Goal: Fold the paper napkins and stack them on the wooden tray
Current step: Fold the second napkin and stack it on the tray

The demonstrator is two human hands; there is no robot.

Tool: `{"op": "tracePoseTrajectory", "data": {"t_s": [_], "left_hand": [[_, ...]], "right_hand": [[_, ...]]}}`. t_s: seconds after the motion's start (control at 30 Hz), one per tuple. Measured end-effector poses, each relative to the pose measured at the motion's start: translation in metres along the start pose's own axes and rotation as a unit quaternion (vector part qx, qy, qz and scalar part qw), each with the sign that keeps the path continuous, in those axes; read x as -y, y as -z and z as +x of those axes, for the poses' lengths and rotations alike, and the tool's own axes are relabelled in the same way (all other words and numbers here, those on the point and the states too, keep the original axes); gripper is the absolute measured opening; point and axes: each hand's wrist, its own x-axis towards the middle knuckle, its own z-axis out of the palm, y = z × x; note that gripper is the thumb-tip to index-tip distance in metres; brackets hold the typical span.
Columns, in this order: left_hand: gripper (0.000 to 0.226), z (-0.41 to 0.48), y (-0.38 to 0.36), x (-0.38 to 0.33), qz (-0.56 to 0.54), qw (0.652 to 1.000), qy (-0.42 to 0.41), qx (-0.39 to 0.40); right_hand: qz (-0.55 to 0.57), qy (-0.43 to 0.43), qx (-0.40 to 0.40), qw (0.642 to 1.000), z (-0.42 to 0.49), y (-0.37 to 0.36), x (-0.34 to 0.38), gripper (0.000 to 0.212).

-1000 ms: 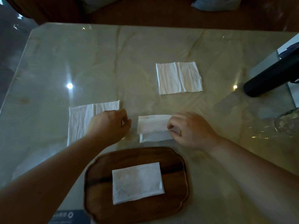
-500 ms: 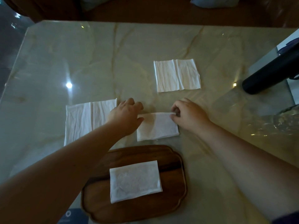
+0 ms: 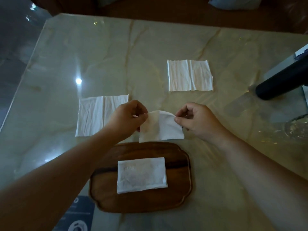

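My left hand (image 3: 127,116) and my right hand (image 3: 196,120) each pinch a top corner of a folded white napkin (image 3: 164,129). It hangs lifted and bowed between them, just beyond the far rim of the wooden tray (image 3: 180,164). One folded napkin (image 3: 141,175) lies flat in the tray's middle. An unfolded napkin (image 3: 95,115) lies on the table to the left, partly under my left hand. Another unfolded napkin (image 3: 190,75) lies further back on the right.
The marble table (image 3: 116,60) has its left edge running diagonally. A black cylinder (image 3: 281,82) juts in from the right. A clear glass object (image 3: 298,127) sits at the right edge. A printed card (image 3: 78,215) lies near the tray's front left corner.
The napkin lay flat on the table with both hands pressing its fold. Both hands now pinch its upper corners and have raised it off the table.
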Motion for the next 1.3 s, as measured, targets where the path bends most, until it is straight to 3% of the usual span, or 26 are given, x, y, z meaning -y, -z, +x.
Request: {"op": "tracePoseTrajectory", "data": {"t_s": [0.1, 0.17, 0.37, 0.53, 0.9, 1.07, 1.3], "left_hand": [[0.005, -0.024, 0.012, 0.006, -0.050, 0.998, 0.032, -0.029], [0.007, -0.040, 0.019, 0.014, -0.026, 0.998, 0.035, -0.043], [0.006, -0.086, 0.020, 0.037, -0.006, 0.996, 0.087, -0.016], [0.017, -0.107, 0.018, 0.059, 0.034, 0.996, 0.087, 0.008], [0.011, -0.108, 0.005, 0.068, 0.139, 0.989, 0.050, 0.010], [0.008, -0.109, 0.011, 0.073, 0.183, 0.982, -0.040, -0.011], [0.008, -0.083, 0.045, 0.081, 0.233, 0.968, -0.068, -0.070]], "right_hand": [[0.021, 0.010, 0.019, 1.000, -0.013, -0.008, 0.006, 0.012], [0.027, 0.009, 0.038, 0.999, -0.023, -0.016, 0.006, 0.015], [0.033, -0.020, 0.118, 0.992, -0.054, -0.046, -0.005, 0.016], [-0.007, -0.021, 0.149, 0.989, -0.069, -0.063, -0.020, 0.014], [-0.232, 0.101, 0.148, 0.956, -0.065, -0.065, -0.008, 0.011], [-0.276, 0.135, 0.129, 0.943, -0.061, -0.064, -0.011, 0.017], [-0.242, 0.063, 0.072, 0.965, -0.028, -0.071, 0.007, 0.014]]}}
